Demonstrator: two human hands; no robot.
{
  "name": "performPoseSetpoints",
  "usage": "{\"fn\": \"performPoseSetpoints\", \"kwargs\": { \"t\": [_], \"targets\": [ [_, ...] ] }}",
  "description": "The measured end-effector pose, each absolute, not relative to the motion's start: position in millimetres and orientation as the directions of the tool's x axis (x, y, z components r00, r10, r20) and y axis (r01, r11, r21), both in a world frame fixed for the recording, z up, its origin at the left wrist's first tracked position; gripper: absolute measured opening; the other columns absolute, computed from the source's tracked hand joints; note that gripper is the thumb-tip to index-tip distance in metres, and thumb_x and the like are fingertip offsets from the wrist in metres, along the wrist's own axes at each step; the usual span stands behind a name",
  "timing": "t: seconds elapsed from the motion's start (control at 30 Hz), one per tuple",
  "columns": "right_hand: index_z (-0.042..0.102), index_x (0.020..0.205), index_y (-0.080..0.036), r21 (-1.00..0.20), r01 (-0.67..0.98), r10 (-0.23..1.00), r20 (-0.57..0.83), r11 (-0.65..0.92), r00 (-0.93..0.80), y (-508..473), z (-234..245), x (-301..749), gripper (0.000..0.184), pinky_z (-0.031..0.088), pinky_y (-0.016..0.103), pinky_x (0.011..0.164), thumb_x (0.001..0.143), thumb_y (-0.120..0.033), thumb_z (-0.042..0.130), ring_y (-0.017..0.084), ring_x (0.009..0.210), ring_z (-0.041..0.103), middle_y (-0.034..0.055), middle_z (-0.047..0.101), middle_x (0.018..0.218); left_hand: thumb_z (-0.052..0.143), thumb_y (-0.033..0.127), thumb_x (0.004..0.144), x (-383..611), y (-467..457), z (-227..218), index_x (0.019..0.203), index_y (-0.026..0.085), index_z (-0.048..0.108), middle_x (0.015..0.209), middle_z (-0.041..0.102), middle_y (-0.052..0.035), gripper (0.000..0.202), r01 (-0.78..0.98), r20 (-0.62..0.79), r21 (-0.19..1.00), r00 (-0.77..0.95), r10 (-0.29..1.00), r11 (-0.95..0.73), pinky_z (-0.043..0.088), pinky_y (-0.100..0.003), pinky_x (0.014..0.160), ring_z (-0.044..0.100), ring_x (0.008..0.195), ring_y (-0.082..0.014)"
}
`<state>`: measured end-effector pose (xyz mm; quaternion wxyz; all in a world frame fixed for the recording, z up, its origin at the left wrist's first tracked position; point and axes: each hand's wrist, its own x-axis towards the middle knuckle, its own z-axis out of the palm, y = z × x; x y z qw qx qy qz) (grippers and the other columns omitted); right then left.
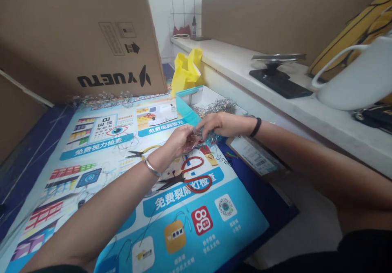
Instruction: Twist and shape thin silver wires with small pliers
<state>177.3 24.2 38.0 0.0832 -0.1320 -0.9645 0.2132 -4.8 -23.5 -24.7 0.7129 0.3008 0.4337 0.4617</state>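
By the tabletop's [272, 203] right edge, the left hand [181, 140] pinches thin silvery wire [197, 136], the curled right hand [219, 124], its grip unclear, nearer the blue box [186, 109] just beyond, lengthwise along that edge.

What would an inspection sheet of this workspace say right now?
Surface: printed poster over dark blue material.
Job's things: silvery tangle in an open teal-and-white box; red-handled scissors and yellow-handled pliers on the poster.
Clutter: shiny pieces along the foot of the large carton.
Hands: left hand and right hand close together beside the box, at shiny strands; grip unclear.
Cables: nothing seen that is surely a cable.
Surroundings: white ledge with a white mug; yellow bag beyond the box.
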Motion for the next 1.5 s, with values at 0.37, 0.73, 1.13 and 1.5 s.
{"fn": "performPoseSetpoints", "kwargs": {
  "t": [0.37,0.73,1.13,1.5],
  "targets": [
    [0.052,0.126,-0.016,-0.485,0.369,0.405,-0.034,0.793,-0.914,18.1,55.3,180.6,0.065,0.047,0.027,0.081,0.063,-0.001,0.049,0.017,0.097,0.059,0.0069,0.060,0.121,0.060,0.023,0.068,-16.9,-32.2,-47.5,0.071,0.014,0.058,0.068,0.060,-0.0027,0.010,-0.245,-0.269,0.927,0.097,0.958,0.285,0.039,-0.019,0.043,0.055,0.050,-0.0101],
    [0.068,0.093,-0.015,-0.526,0.443,0.608,0.189,0.726,-0.771,26.5,59.4,173.3,0.032,0.049,0.026,0.074,0.069,-0.007,0.048,0.013,0.078,0.061,0.0024,0.070,0.088,0.061,0.024,0.073,-14.3,-44.7,-44.1,0.063,0.014,0.055,0.066,0.058,-0.0028,0.015,-0.211,-0.207,0.952,0.091,0.974,0.222,0.043,-0.022,0.055,0.053,0.057,-0.0104],
    [0.056,0.123,-0.022,-0.317,0.518,0.483,-0.187,0.794,-0.855,58.0,63.8,193.6,0.069,0.041,0.036,0.096,0.058,-0.003,0.057,0.023,0.113,0.054,0.0031,0.060,0.126,0.058,0.022,0.080,6.7,-37.8,-38.4,0.068,0.014,0.053,0.072,0.059,-0.0042,0.016,-0.324,-0.217,0.909,0.172,0.961,0.263,0.049,-0.026,0.068,0.060,0.069,-0.0130],
    [0.069,0.088,-0.018,-0.495,0.577,0.533,-0.243,0.650,-0.810,55.3,55.8,198.3,0.030,0.047,0.021,0.068,0.066,-0.007,0.054,0.012,0.073,0.062,-0.0030,0.070,0.080,0.062,0.023,0.079,10.6,-41.9,-38.4,0.066,0.013,0.056,0.062,0.058,-0.0020,0.018,-0.306,-0.191,0.920,0.198,0.961,0.245,0.041,-0.020,0.054,0.053,0.055,-0.0092]
  ]
}}
